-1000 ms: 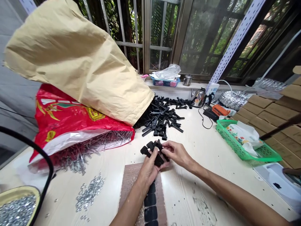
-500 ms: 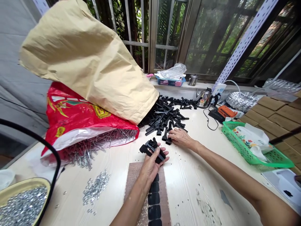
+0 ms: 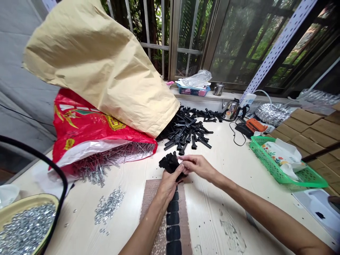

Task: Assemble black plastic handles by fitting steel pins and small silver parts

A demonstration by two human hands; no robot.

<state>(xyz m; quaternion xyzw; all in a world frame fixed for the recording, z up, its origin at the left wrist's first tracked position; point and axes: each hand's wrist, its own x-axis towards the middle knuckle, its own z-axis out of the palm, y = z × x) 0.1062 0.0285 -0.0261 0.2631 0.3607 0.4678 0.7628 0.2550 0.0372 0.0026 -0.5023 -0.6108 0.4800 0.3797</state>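
Several black plastic parts [image 3: 169, 162] are bunched in my left hand [image 3: 172, 179], its thumb pressed across them. My right hand [image 3: 196, 165] is at the right side of this bunch, fingers closed together; what they pinch is hidden. Beyond both hands lies a loose pile of black parts [image 3: 186, 129], spilling from under a beige paper sack [image 3: 106, 67]. Below my left hand, a row of black square pads [image 3: 173, 218] runs along a brown strip [image 3: 155, 202] on the table.
A red bag [image 3: 87, 124] of long screws lies open at the left. Small metal nuts [image 3: 108, 205] are scattered near a yellow bowl [image 3: 26, 226] full of them. At the right are a green basket [image 3: 287, 179], cardboard boxes [image 3: 313, 131] and a steel kettle [image 3: 232, 109].
My right hand has come back from the pile to my left hand, and the bunch there looks fuller. The black parts that were under my right fingers have left the pile's front edge.
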